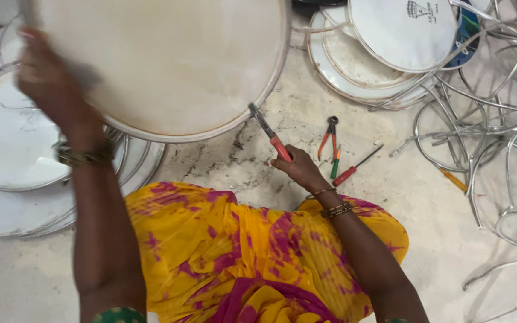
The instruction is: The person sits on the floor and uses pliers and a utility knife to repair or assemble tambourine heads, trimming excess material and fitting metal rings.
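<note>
My left hand [46, 75] closes on the big round cream drumhead [169, 60], tilting it up; my right hand [297, 167] clamps red-handled pliers [268, 133] at its rim.

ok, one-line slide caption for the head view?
Left hand holds a round drumhead raised while right hand applies red-handled pliers to its rim.
</note>
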